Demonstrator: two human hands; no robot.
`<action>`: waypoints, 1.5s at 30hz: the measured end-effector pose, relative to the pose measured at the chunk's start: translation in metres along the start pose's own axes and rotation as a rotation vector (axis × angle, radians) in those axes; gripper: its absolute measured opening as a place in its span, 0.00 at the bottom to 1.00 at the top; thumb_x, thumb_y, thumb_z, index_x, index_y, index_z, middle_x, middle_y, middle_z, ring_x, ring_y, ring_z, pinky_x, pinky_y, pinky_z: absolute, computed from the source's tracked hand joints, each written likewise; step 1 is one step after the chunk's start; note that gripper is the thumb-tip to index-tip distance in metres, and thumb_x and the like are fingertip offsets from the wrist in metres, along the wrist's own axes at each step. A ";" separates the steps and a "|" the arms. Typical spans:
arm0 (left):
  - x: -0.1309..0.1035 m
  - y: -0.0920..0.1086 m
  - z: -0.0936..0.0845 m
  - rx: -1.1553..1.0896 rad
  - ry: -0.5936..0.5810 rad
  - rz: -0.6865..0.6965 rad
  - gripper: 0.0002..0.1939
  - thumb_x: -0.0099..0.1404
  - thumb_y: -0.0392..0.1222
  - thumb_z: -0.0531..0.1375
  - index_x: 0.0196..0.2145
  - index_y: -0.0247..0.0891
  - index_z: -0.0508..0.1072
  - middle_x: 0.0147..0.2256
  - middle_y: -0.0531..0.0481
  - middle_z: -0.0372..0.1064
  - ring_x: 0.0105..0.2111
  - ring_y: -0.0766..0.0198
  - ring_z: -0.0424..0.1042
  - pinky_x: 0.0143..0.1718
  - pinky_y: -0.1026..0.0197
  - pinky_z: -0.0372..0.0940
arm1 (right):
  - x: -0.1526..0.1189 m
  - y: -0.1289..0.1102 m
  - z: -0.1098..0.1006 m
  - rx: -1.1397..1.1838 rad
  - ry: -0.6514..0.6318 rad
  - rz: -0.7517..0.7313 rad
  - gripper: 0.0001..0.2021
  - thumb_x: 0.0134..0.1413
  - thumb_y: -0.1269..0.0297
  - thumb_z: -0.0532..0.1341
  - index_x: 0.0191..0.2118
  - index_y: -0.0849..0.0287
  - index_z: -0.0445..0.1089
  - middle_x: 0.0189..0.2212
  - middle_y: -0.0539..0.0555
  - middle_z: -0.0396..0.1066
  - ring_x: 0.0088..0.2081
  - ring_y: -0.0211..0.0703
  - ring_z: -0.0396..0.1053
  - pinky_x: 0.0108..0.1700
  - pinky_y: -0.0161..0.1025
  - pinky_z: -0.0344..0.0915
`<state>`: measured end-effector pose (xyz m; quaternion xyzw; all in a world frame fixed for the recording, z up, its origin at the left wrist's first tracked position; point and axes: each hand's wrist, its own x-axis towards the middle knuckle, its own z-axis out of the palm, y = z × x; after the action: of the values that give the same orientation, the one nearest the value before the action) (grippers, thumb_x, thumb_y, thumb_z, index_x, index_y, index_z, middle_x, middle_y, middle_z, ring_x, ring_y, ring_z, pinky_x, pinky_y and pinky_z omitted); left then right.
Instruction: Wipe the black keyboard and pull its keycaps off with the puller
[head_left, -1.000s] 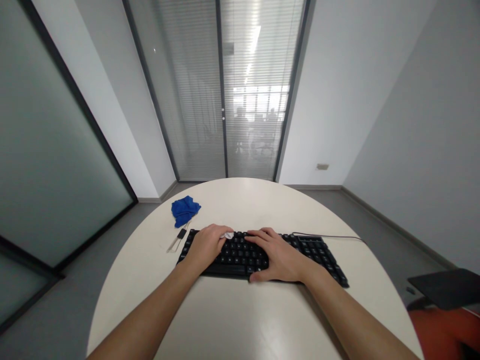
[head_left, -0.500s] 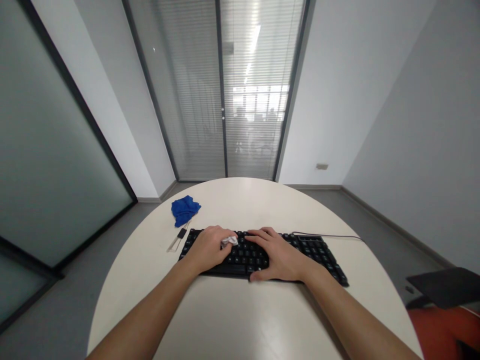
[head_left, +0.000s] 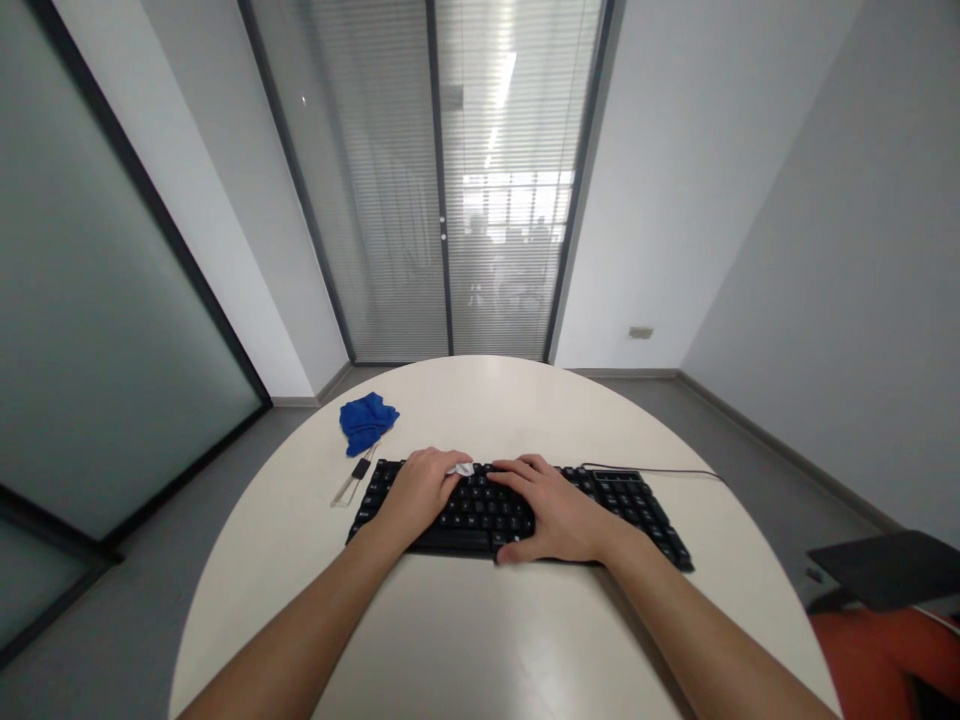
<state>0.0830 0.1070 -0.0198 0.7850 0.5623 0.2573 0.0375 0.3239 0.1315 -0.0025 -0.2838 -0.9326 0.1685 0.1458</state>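
Note:
A black keyboard lies across the round table, partly covered by both hands. My left hand is closed on a small crumpled white wipe, which pokes out between thumb and fingers over the upper left keys. Whether it is paper or cloth I cannot tell. My right hand rests on the keyboard's middle with fingers spread, its thumb at the front edge and nothing in its grasp.
A crumpled blue cloth lies at the table's far left. Beside it is a small black-and-white item, perhaps a brush. The keyboard cable runs right. A red and black chair stands right of the cream table.
My left hand has slid slightly forward over the keys with the white wipe. My right hand stays in place on the keyboard. The view has shifted a little.

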 end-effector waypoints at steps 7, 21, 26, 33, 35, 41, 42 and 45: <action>0.001 0.000 -0.001 -0.018 -0.034 0.047 0.13 0.69 0.33 0.54 0.46 0.42 0.75 0.41 0.49 0.75 0.43 0.57 0.71 0.49 0.54 0.63 | -0.001 0.002 -0.001 -0.010 0.007 -0.010 0.47 0.39 0.37 0.68 0.64 0.57 0.62 0.63 0.59 0.60 0.60 0.62 0.54 0.63 0.57 0.54; -0.005 0.012 -0.013 0.034 -0.074 0.111 0.16 0.61 0.31 0.59 0.44 0.43 0.77 0.40 0.49 0.76 0.42 0.56 0.72 0.46 0.56 0.65 | -0.001 0.002 -0.001 -0.012 0.021 -0.009 0.47 0.38 0.36 0.69 0.63 0.55 0.64 0.63 0.60 0.61 0.60 0.63 0.56 0.63 0.58 0.55; -0.008 0.010 -0.015 -0.002 -0.094 0.077 0.14 0.61 0.33 0.60 0.43 0.44 0.78 0.38 0.49 0.76 0.40 0.58 0.74 0.45 0.58 0.65 | -0.001 0.004 0.003 -0.027 0.043 0.022 0.48 0.39 0.35 0.68 0.64 0.56 0.63 0.63 0.61 0.60 0.61 0.63 0.57 0.63 0.59 0.54; -0.009 0.012 -0.018 -0.036 -0.114 0.060 0.14 0.59 0.33 0.60 0.42 0.43 0.78 0.39 0.49 0.77 0.40 0.57 0.74 0.46 0.58 0.66 | 0.000 0.008 0.006 -0.051 0.067 0.046 0.48 0.38 0.34 0.68 0.63 0.59 0.64 0.63 0.62 0.60 0.62 0.63 0.56 0.64 0.59 0.53; -0.009 0.013 -0.019 -0.052 -0.132 0.073 0.15 0.58 0.33 0.60 0.42 0.43 0.79 0.39 0.50 0.77 0.40 0.58 0.74 0.46 0.58 0.66 | 0.000 0.008 0.006 -0.046 0.068 0.050 0.48 0.38 0.35 0.68 0.63 0.59 0.64 0.64 0.62 0.60 0.62 0.63 0.56 0.64 0.59 0.53; -0.012 0.011 -0.021 -0.072 -0.165 0.103 0.14 0.58 0.34 0.62 0.41 0.45 0.80 0.39 0.50 0.78 0.39 0.58 0.74 0.46 0.59 0.66 | 0.000 0.011 0.009 -0.045 0.087 0.072 0.48 0.39 0.34 0.67 0.63 0.59 0.64 0.65 0.62 0.59 0.64 0.64 0.54 0.66 0.60 0.51; -0.012 0.012 -0.021 -0.073 -0.171 0.108 0.14 0.58 0.35 0.62 0.41 0.45 0.80 0.39 0.50 0.78 0.39 0.58 0.74 0.46 0.59 0.66 | 0.000 0.011 0.009 -0.047 0.090 0.077 0.48 0.40 0.34 0.67 0.63 0.59 0.64 0.65 0.62 0.58 0.65 0.64 0.54 0.66 0.60 0.51; -0.013 0.013 -0.022 -0.086 -0.177 0.128 0.14 0.58 0.34 0.62 0.41 0.45 0.80 0.39 0.50 0.78 0.39 0.58 0.75 0.45 0.59 0.66 | 0.000 0.011 0.010 -0.061 0.098 0.094 0.48 0.41 0.34 0.66 0.63 0.59 0.64 0.65 0.62 0.58 0.66 0.64 0.53 0.66 0.59 0.50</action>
<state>0.0812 0.0853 -0.0015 0.8367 0.4938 0.2126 0.1041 0.3260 0.1378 -0.0163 -0.3396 -0.9147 0.1325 0.1747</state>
